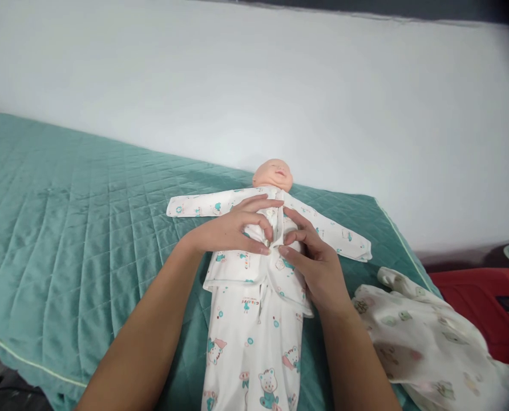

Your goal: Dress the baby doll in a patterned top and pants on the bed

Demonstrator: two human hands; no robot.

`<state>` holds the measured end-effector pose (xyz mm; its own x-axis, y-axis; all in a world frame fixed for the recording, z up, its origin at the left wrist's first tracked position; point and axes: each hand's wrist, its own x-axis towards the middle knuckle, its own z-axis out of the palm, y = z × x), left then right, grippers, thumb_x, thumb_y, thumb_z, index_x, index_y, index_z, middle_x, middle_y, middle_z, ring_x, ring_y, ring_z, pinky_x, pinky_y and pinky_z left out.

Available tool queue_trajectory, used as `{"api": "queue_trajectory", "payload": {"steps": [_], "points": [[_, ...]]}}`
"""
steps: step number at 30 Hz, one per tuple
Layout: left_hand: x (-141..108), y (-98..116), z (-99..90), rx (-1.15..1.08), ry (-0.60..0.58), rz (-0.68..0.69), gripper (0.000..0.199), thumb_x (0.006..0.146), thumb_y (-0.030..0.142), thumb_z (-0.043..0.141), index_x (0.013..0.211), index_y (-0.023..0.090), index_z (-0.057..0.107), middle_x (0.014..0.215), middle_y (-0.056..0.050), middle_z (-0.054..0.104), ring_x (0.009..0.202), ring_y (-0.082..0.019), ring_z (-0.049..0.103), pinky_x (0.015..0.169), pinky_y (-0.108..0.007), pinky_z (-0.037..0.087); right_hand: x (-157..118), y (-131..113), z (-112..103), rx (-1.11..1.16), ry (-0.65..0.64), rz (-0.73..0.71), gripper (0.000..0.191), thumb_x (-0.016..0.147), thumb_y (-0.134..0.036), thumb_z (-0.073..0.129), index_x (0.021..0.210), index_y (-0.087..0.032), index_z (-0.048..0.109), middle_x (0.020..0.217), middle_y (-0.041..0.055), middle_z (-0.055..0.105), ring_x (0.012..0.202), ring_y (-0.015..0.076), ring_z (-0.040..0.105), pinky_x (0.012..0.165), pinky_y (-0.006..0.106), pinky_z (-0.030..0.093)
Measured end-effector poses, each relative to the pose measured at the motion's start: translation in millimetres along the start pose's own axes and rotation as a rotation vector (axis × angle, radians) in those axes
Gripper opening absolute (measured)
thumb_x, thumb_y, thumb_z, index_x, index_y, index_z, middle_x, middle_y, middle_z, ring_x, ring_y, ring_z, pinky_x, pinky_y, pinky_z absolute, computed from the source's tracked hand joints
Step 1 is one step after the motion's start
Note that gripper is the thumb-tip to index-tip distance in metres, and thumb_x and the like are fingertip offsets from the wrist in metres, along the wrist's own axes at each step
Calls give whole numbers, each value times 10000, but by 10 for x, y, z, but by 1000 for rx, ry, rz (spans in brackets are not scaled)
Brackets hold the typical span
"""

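Left hand, right hand pinch the shirt below the doll's head — contact half-hidden — trousers farther below it, cut off.

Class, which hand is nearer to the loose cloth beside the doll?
Right. The right hand is at the shirt, on the side toward the loose cloth; the left hand is on the shirt's farther side.

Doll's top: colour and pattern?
White top with small scattered prints, mainly teal, some lettering; shows best in the head view.

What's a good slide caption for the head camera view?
Left hand and right hand at the patterned shirt of a doll lying on a green quilted cover.
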<state>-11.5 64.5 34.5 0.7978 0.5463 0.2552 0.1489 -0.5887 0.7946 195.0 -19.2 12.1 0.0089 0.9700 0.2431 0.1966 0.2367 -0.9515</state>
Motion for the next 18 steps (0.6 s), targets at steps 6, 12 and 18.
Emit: {"api": "queue_trajectory", "payload": {"steps": [6,12,18], "points": [[-7,-15,0,-11,-11,-10,169,802,402,717,904,268,707,1589,60,323,1526,-281,81,1231,-463,149,-14,-4,8,94,15,32,138,800,-334,741,773,-257,630,1488,-32,486,1404,290,393,1151,495,312],[-9,-27,-2,-61,35,-9,151,807,396,702,848,252,723,1566,36,373,1513,-292,149,1224,-470,145,-10,19,7,200,52,67,187,778,-329,753,747,-240,591,1475,-23,504,1367,311,431,1101,506,363],[-13,-22,5,-181,77,-27,114,799,351,716,793,237,709,1535,16,428,1491,-287,226,1185,-466,228,2,-16,28,281,136,84,219,794,-341,730,747,-233,545,1436,2,552,1302,305,503,1007,472,439]]}}
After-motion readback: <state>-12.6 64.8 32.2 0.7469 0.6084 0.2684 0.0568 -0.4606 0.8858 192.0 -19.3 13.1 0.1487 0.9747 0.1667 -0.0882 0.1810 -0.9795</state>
